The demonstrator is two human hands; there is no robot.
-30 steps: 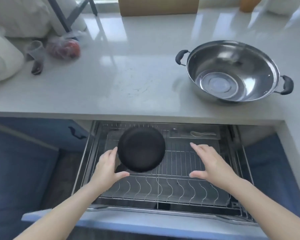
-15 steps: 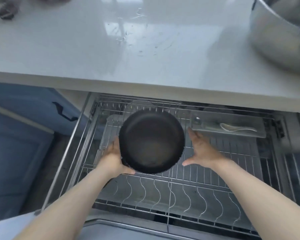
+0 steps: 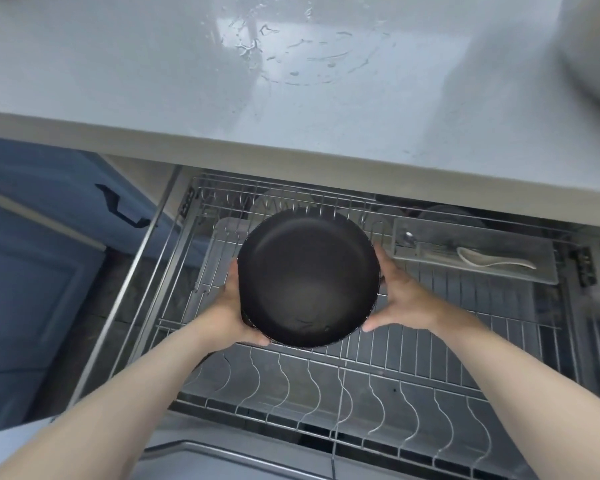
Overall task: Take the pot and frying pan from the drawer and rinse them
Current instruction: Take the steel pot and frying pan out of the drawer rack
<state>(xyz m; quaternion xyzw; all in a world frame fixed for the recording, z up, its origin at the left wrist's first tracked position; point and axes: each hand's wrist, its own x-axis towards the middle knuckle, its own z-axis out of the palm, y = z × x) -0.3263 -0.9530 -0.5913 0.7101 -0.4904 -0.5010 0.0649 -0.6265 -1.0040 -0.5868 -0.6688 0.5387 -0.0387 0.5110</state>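
Observation:
A round black frying pan point(image 3: 307, 277) is held over the open wire-rack drawer point(image 3: 361, 386), its inside facing me; no handle shows. My left hand point(image 3: 231, 311) grips its left rim, thumb curled under the lower edge. My right hand point(image 3: 400, 297) presses against the right rim, thumb pointing toward the pan's bottom. The steel pot point(image 3: 593, 50) shows only as a blurred grey edge at the top right, on the pale countertop point(image 3: 153, 74).
A tray with a white spoon point(image 3: 492, 261) lies at the back right of the drawer. Water streaks mark the countertop above. A blue cabinet door point(image 3: 32, 271) with a dark handle stands to the left. The countertop edge overhangs the drawer's back.
My right hand has closed in from the rack onto the pan's right rim. Both hands now hold the pan, and my view has dropped closer to the drawer.

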